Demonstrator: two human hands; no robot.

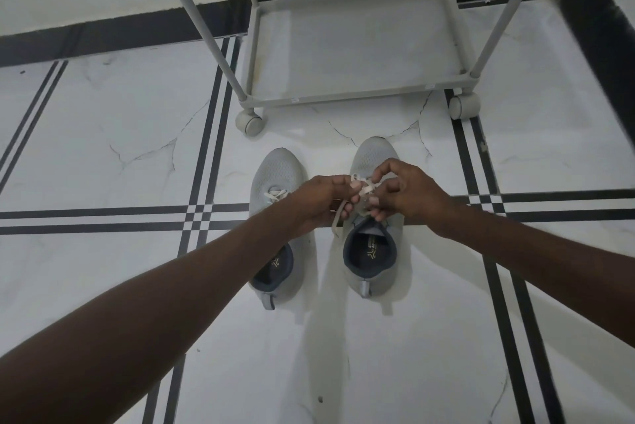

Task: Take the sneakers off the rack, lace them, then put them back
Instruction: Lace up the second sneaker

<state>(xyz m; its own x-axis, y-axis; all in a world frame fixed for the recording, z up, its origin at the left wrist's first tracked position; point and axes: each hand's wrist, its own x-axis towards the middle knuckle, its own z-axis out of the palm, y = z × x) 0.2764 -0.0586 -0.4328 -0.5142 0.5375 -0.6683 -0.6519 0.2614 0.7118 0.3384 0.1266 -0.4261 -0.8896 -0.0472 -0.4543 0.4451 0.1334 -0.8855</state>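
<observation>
Currently both hands, left hand and right hand, are pinching the lace over the right sneaker on the floor before the rack; risk: fingers slipping, loop loosening.

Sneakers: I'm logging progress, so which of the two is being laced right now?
The right sneaker: both hands' fingers pinch its lace. The left sneaker lies untouched.
</observation>
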